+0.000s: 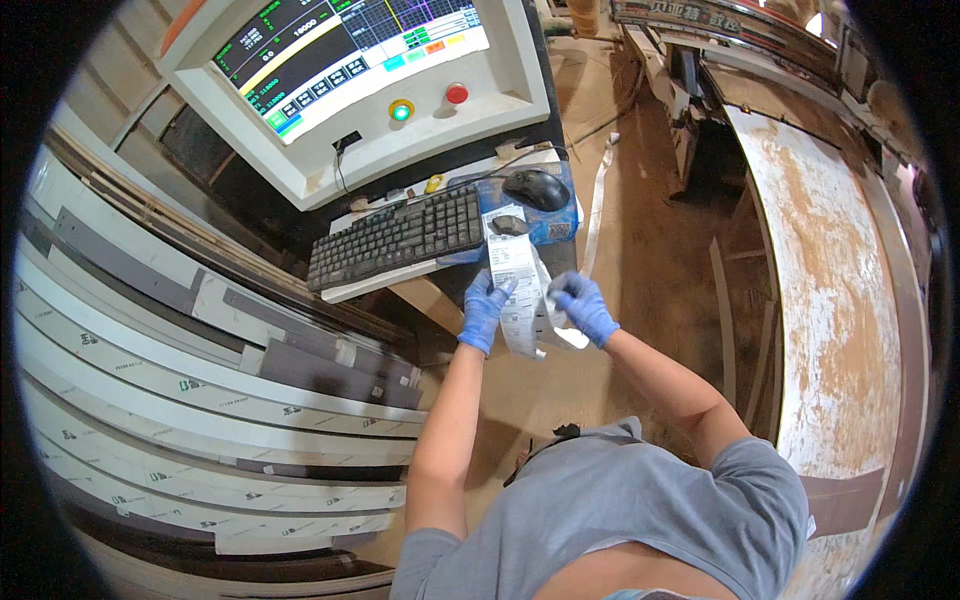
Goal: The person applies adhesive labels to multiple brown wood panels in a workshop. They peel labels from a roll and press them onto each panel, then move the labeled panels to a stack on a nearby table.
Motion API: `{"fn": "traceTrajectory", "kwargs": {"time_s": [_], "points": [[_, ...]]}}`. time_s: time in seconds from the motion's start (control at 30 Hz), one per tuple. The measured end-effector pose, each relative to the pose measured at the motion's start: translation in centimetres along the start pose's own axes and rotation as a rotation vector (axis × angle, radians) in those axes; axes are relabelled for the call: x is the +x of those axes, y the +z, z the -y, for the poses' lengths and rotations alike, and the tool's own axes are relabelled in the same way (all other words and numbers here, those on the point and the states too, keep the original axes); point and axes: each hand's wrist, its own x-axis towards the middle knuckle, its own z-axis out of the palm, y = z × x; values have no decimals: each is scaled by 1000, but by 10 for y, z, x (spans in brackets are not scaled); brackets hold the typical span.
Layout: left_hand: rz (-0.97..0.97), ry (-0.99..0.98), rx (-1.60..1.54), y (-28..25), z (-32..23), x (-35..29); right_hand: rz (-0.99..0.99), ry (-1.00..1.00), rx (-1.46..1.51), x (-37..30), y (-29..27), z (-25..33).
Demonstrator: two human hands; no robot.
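Note:
A strip of white printed labels hangs over the front edge of the keyboard shelf, its lower end in loose folds. My left hand, in a blue glove, is closed on the left edge of the strip with the thumb over the print. My right hand, gloved the same way, has its fingers bent together at the strip's right-hand fold. A small dark object rests on the upper end of the strip. Beside it lie a black mouse on a blue pad and a black keyboard.
Above the shelf stands a control panel with a lit screen, a green button and a red knob. Stacked boards fill the left side. A worn white machine bed runs along the right. A pale strip hangs beyond the shelf.

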Motion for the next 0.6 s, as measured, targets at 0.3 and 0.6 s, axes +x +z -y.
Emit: {"fn": "traceTrajectory", "kwargs": {"time_s": [0.3,0.6], "points": [[-110,78,75,12,11,7,8,-499,-823,93,11,89],[-195,248,265,17,19,22,121,-340,-1129,107,28,94]]}}
